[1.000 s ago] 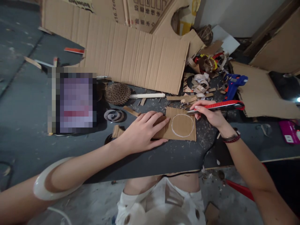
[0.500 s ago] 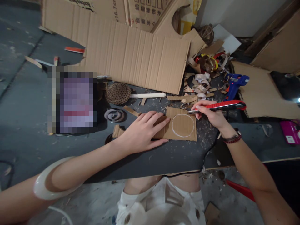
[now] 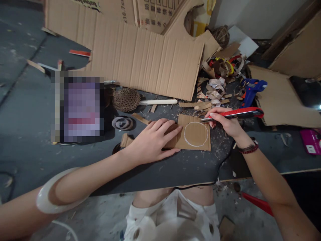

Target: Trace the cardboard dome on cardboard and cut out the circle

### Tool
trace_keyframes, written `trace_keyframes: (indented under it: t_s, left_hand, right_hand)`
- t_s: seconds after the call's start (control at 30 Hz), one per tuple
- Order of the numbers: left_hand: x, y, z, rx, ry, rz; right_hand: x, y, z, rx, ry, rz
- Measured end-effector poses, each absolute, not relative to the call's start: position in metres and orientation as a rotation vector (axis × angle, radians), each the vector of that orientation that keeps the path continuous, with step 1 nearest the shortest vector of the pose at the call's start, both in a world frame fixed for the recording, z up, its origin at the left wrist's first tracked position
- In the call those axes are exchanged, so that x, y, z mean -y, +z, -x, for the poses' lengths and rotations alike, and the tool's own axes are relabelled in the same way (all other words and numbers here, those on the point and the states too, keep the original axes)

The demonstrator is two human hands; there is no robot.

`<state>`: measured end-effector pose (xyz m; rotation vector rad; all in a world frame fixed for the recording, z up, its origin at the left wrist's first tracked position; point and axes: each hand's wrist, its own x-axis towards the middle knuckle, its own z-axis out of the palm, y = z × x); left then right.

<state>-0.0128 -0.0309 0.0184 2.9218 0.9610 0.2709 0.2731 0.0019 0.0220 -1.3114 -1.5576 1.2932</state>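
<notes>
A small piece of cardboard point(image 3: 194, 117) lies on the dark tabletop with a white circle point(image 3: 185, 134) drawn on it. Across its left part rests my left hand point(image 3: 156, 140), palm down with the fingers spread. My right hand point(image 3: 225, 123) grips a red and black utility knife point(image 3: 240, 113), its tip at the cardboard's upper edge, just above the circle. Whether the blade touches the cardboard I cannot tell. Left of my left hand sits a grey coiled strip point(image 3: 122, 123). Above it lies a round, textured brown piece point(image 3: 127, 99) beside a white pen-like stick point(image 3: 159, 102).
A large corrugated cardboard sheet point(image 3: 147, 62) covers the back. Paper curls and scraps point(image 3: 216, 89) are heaped to its right, near a blue glue gun point(image 3: 252, 92). A blurred-out screen point(image 3: 82, 108) stands on the left. A black cable point(image 3: 222, 164) crosses the table's front edge.
</notes>
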Motion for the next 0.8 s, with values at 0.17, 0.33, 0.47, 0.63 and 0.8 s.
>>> trace_keyframes:
  t_s: [0.17, 0.33, 0.47, 0.63, 0.8]
  left_hand:
    - [0.0309, 0.0189, 0.0129, -0.959, 0.265, -2.916]
    - [0.0310, 0.0184, 0.0131, -0.966, 0.257, -2.900]
    - [0.0308, 0.0175, 0.0134, -0.964, 0.271, -2.911]
    - [0.0308, 0.0179, 0.0133, -0.959, 0.267, -2.910]
    - [0.0310, 0.0181, 0.0133, -0.964, 0.267, -2.897]
  right_hand:
    - [-0.0013, 0.0222, -0.2737, 1.605, 1.264, 1.320]
    - [-0.0016, 0.0221, -0.2738, 1.596, 1.267, 1.324]
    - [-0.0015, 0.0228, -0.2737, 1.587, 1.265, 1.328]
    - [-0.0019, 0.0226, -0.2738, 1.588, 1.274, 1.319]
    - [-0.0021, 0.0231, -0.2740, 1.613, 1.250, 1.329]
